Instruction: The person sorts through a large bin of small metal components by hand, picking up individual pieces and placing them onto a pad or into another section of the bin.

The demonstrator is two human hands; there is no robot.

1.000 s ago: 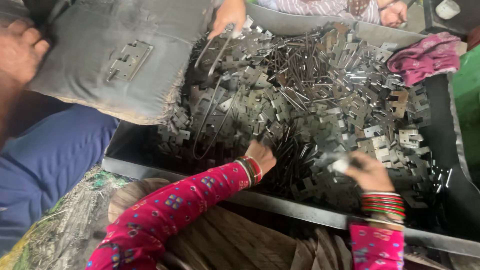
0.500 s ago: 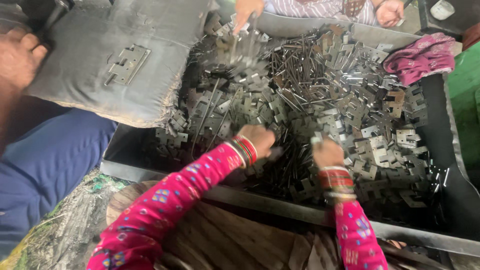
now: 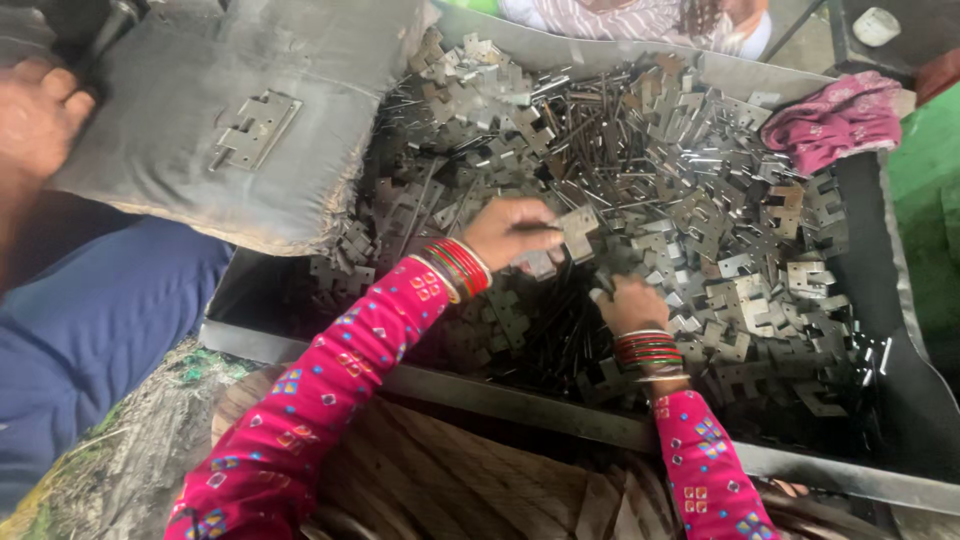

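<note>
- Over the tray (image 3: 640, 432), both hands work in a heap of metal parts (image 3: 700, 190): flat notched plates mixed with thin pins.
- Left hand (image 3: 512, 232): near the tray's middle, fingers closed in a pinch on a flat plate (image 3: 578, 228); a thin pin seems to sit in the same grip, can't confirm.
- Right hand (image 3: 628, 303): just right of the left hand, nearer the tray's front rim, knuckles up, fingers curled down into the heap. What it grips, if anything, is hidden.
- Both wrists carry red bangles (image 3: 458, 266); sleeves are pink with a small pattern.
- Tray is dark sheet metal; the heap fills most of it, thinning toward the front rim.
- Grey cushion (image 3: 180, 140) overlaps the tray's left edge; a hinge (image 3: 253, 130) lies on top of it.
- Another person's hand (image 3: 38, 118) is at the cushion's left side, beyond the tray; blue cloth (image 3: 90, 320) below it.
- Pink rag (image 3: 840, 115) sits on the tray's far right corner.
- Someone in striped cloth (image 3: 640, 18) is beyond the tray's far rim.
</note>
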